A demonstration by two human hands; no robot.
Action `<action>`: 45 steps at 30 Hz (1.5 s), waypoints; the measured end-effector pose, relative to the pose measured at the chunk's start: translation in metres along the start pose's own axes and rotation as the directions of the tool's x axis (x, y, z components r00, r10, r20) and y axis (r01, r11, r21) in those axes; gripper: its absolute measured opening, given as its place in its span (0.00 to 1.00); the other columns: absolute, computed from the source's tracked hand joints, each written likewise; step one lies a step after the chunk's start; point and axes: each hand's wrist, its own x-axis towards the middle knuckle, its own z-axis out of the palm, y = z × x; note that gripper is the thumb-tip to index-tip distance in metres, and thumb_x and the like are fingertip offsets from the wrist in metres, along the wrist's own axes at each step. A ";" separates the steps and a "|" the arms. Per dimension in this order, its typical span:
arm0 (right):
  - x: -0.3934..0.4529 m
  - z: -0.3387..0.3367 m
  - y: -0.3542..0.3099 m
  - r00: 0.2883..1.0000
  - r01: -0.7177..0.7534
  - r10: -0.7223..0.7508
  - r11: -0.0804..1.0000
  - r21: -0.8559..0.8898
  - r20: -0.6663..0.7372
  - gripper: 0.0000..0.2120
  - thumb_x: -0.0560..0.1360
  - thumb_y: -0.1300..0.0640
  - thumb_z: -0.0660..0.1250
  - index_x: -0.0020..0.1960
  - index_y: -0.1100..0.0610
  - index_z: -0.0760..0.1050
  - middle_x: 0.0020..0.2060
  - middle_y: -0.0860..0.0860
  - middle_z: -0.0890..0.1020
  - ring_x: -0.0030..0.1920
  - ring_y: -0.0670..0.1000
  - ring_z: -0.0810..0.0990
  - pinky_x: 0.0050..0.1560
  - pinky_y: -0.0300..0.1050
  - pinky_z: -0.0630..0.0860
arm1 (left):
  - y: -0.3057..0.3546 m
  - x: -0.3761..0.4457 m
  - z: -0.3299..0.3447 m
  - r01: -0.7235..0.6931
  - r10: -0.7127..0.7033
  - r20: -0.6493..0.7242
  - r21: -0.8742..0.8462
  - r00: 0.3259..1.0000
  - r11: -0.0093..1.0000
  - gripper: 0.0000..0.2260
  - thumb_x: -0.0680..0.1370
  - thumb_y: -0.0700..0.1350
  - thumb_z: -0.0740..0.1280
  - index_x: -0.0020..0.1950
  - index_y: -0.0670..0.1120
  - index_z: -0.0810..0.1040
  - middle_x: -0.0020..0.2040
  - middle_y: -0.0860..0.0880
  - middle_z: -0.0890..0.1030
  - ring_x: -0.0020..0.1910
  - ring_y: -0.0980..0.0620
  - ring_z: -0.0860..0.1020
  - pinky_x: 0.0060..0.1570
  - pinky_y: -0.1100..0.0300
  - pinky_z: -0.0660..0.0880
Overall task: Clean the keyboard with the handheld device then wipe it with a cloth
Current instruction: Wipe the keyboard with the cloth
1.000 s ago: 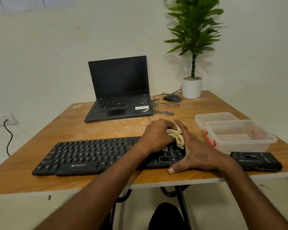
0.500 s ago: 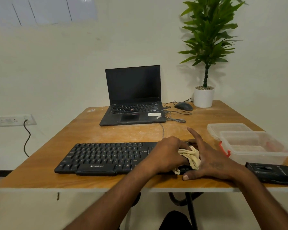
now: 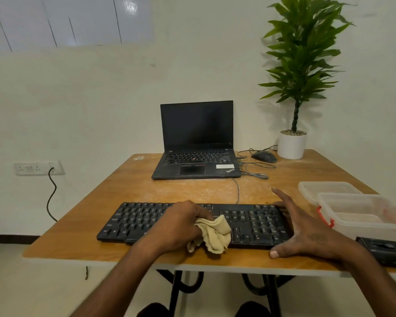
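Wipe step in hand: left hand (image 3: 181,225) grips cloth (image 3: 213,236) on mid keyboard (image 3: 249,223) near the surface's front edge. Right hand (image 3: 306,232), fingers spread flat, braces its right end. Next, probably: sweep cloth over uncovered keys while the brace holds.

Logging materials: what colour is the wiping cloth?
Pale beige cloth, gripped by the left hand; head view.

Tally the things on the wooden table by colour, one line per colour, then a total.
Black: 4, namely the black flat keyboard, open black laptop, black mouse and flat black handheld device.
Clear: 2, the clear plastic container and clear plastic lid.
Beige: 1, the crumpled beige cloth in the left hand.
White: 1, the white plant pot.
Total: 8
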 end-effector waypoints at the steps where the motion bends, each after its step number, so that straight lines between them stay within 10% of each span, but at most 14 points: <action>1: 0.000 0.000 0.000 1.000 0.000 0.000 1.000 0.002 0.001 0.68 0.51 0.31 0.83 0.74 0.24 0.37 0.77 0.44 0.60 0.72 0.46 0.64 0.71 0.47 0.67 | -0.008 -0.004 -0.006 0.036 -0.035 -0.027 0.045 0.999 0.998 0.14 0.77 0.41 0.72 0.59 0.56 0.84 0.54 0.59 0.85 0.51 0.62 0.81 0.54 0.60 0.79; 11: -0.003 0.000 -0.005 0.999 -0.027 0.027 0.999 0.036 0.020 0.65 0.51 0.30 0.83 0.72 0.22 0.40 0.76 0.44 0.60 0.72 0.48 0.65 0.71 0.49 0.69 | -0.067 -0.035 -0.054 0.384 -0.342 -0.270 0.119 0.900 0.916 0.16 0.73 0.41 0.72 0.55 0.60 0.85 0.46 0.58 0.86 0.44 0.58 0.82 0.45 0.53 0.82; 17: -0.003 0.000 -0.011 0.998 -0.060 0.058 0.994 0.087 0.026 0.60 0.51 0.27 0.80 0.70 0.19 0.43 0.79 0.42 0.56 0.76 0.47 0.61 0.75 0.52 0.64 | -0.062 -0.037 -0.059 0.281 -0.292 -0.343 -0.083 0.893 0.956 0.16 0.74 0.41 0.74 0.48 0.65 0.79 0.44 0.65 0.84 0.44 0.66 0.80 0.41 0.66 0.78; 22: -0.002 0.009 -0.038 0.968 -0.033 0.077 0.983 0.182 -0.240 0.51 0.51 0.19 0.71 0.70 0.22 0.54 0.73 0.37 0.61 0.76 0.51 0.61 0.75 0.59 0.61 | -0.046 -0.025 -0.054 0.173 -0.275 -0.424 -0.264 0.863 0.949 0.16 0.75 0.41 0.74 0.56 0.60 0.79 0.50 0.65 0.83 0.48 0.67 0.80 0.41 0.70 0.73; 28: 0.020 0.034 -0.116 0.905 0.127 0.085 0.881 0.456 -0.417 0.36 0.61 0.25 0.71 0.65 0.39 0.73 0.54 0.37 0.82 0.53 0.36 0.81 0.45 0.27 0.76 | -0.011 -0.001 -0.049 0.053 -0.256 -0.498 -0.386 0.828 0.921 0.27 0.75 0.41 0.76 0.57 0.66 0.65 0.51 0.60 0.79 0.47 0.66 0.80 0.42 0.60 0.80; 32: 0.047 0.050 -0.156 0.924 0.077 0.208 0.721 0.689 -0.321 0.23 0.69 0.39 0.68 0.55 0.54 0.82 0.47 0.50 0.87 0.47 0.49 0.87 0.50 0.45 0.83 | 0.012 0.014 -0.044 -0.038 -0.186 -0.527 -0.384 0.829 0.923 0.32 0.76 0.37 0.73 0.61 0.73 0.70 0.56 0.64 0.77 0.52 0.65 0.79 0.48 0.64 0.80; 39: 0.063 0.049 -0.190 0.945 0.089 0.189 0.638 0.765 -0.268 0.20 0.78 0.39 0.64 0.51 0.54 0.85 0.44 0.52 0.88 0.47 0.50 0.87 0.53 0.52 0.83 | 0.022 0.025 -0.035 -0.093 -0.062 -0.489 -0.288 0.870 0.953 0.28 0.76 0.43 0.74 0.59 0.76 0.70 0.60 0.67 0.70 0.59 0.69 0.74 0.49 0.74 0.73; 45: 0.065 0.045 -0.178 0.921 0.067 0.297 0.517 0.853 -0.252 0.09 0.80 0.60 0.66 0.48 0.61 0.84 0.42 0.60 0.87 0.41 0.56 0.87 0.38 0.46 0.82 | 0.023 0.020 -0.044 -0.173 -0.101 -0.350 -0.669 0.931 0.723 0.20 0.76 0.47 0.76 0.64 0.65 0.79 0.59 0.61 0.75 0.57 0.64 0.78 0.48 0.70 0.78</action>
